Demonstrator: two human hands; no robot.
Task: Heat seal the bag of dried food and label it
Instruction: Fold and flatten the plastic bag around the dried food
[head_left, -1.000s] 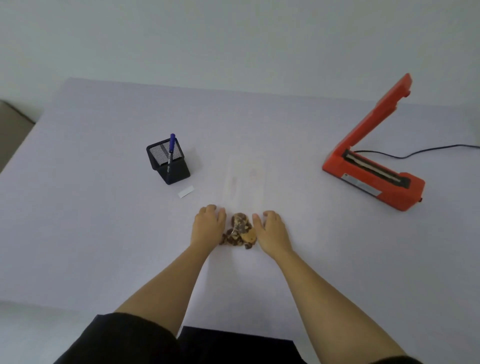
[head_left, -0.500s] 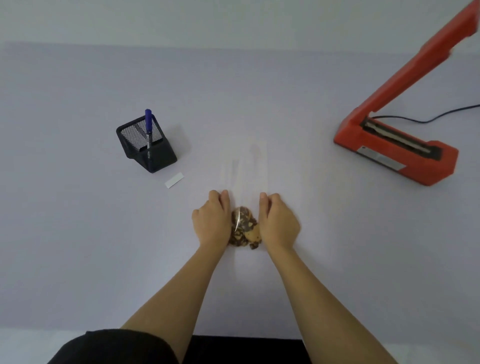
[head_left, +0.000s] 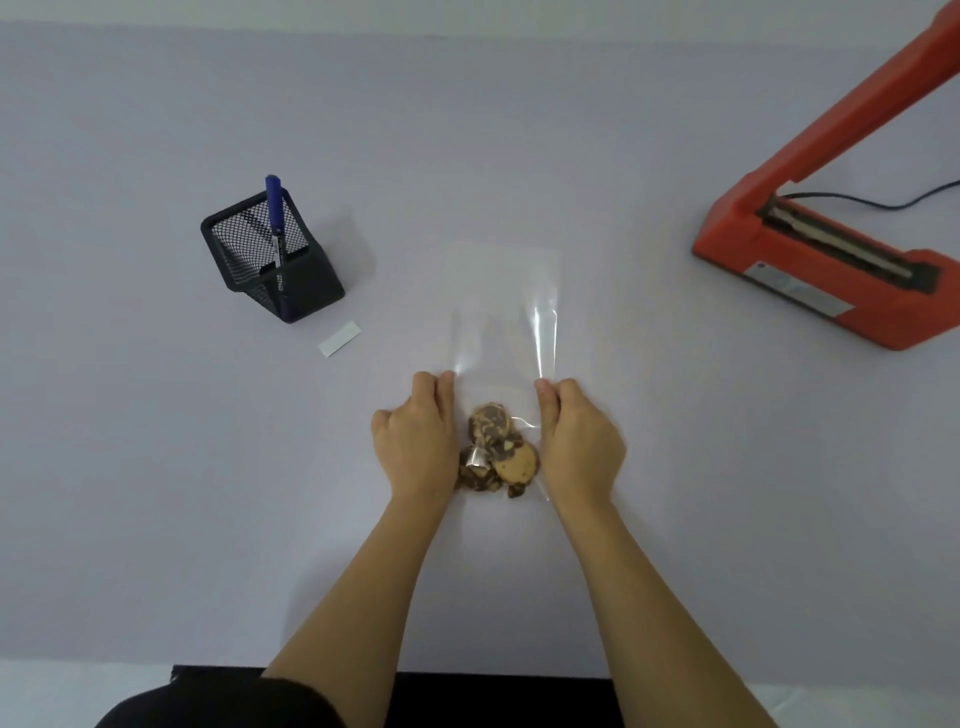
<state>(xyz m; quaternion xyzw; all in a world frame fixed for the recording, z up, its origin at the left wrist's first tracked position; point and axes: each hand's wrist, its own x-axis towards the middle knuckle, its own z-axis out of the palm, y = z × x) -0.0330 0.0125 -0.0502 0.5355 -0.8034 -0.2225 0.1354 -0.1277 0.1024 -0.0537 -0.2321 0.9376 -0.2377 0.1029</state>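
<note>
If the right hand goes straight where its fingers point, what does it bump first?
The right hand would likely slide along the empty top of the clear bag; beyond, the table looks free. The orange sealer sits off right.

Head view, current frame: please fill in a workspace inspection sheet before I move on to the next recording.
Surface: pale table, smooth and flat.
Job's things: clear bag lies flat, with its long empty part pointing away. Dried food is bunched at its near end. Orange heat sealer stands at the far right with its arm raised. White label lies beside the mesh holder. Blue pen stands upright in the holder.
Clutter: nothing seen.
Hands: left hand and right hand grip the bag's side edges, either side of the food.
Cables: black cord runs from the sealer off the right edge.
Surroundings: plain wall beyond the table; dark clothing at the bottom edge.
</note>
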